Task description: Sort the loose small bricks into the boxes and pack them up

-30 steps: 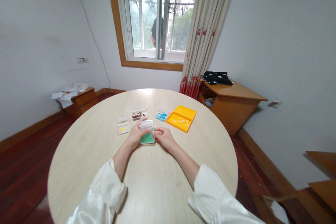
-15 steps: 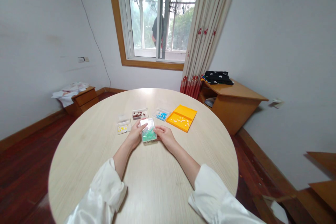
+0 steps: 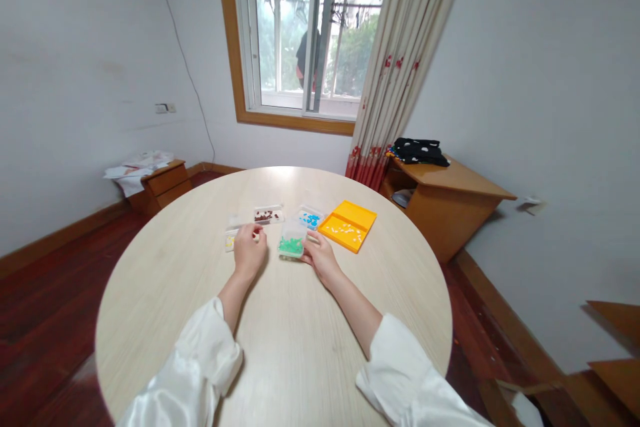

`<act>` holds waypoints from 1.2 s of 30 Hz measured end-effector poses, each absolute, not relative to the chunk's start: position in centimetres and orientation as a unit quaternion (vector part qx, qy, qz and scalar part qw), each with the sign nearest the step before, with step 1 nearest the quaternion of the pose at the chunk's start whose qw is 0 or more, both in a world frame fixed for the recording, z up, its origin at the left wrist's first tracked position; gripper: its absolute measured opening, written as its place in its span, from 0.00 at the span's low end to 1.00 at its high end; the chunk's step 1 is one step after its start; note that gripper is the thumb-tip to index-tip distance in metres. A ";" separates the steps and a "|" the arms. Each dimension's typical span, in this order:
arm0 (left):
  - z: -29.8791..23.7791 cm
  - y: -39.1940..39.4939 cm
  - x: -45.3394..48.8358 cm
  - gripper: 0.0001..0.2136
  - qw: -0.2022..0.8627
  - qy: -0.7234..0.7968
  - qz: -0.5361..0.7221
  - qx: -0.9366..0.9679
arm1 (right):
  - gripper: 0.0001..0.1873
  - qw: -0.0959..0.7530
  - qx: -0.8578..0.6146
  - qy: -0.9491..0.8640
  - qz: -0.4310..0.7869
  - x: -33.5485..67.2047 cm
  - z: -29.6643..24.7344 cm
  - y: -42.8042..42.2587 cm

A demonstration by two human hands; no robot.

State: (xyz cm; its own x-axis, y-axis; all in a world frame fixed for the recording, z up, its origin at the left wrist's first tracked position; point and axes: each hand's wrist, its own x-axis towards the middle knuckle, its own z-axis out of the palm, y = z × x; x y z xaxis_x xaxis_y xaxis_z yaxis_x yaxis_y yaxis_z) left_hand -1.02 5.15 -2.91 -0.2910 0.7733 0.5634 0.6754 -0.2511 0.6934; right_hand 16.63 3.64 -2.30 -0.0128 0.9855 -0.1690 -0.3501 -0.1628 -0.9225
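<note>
A clear box of green pieces (image 3: pixel 291 244) rests on the round wooden table (image 3: pixel 280 340). My right hand (image 3: pixel 321 257) grips its right edge, fingers curled against it. My left hand (image 3: pixel 249 249) is off that box, with its fingers curled in. It hovers over a small clear box of yellow pieces (image 3: pixel 231 239), and most of that box is hidden beneath it. I cannot make out what the left fingers hold, if anything. A clear box of dark red pieces (image 3: pixel 267 215) and one of blue pieces (image 3: pixel 310 218) lie just beyond.
An orange tray (image 3: pixel 349 225) with white pieces lies to the right of the boxes. A wooden desk (image 3: pixel 453 180) with a black cloth (image 3: pixel 417 150) stands by the curtain. A low cabinet (image 3: pixel 163 177) is at the left wall. A person (image 3: pixel 306 53) stands outside the window.
Both hands held the green-piece box up and tilted; now it is set down farther out on the table. My left hand has let go and moved left over the yellow-piece box.
</note>
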 end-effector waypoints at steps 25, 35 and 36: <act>-3.3 5.2 -1.0 0.09 -0.042 0.655 0.420 0.627 | 0.11 0.431 -0.535 -0.675 0.271 17.3 -2.9 3.2; -2.8 4.9 -0.8 0.08 -0.009 0.631 0.460 0.625 | 0.32 0.212 -0.701 -0.681 0.012 18.8 -1.8 2.6; -2.8 4.9 -0.8 0.08 -0.008 0.630 0.462 0.624 | 0.32 0.204 -0.700 -0.684 0.012 18.7 -1.7 2.5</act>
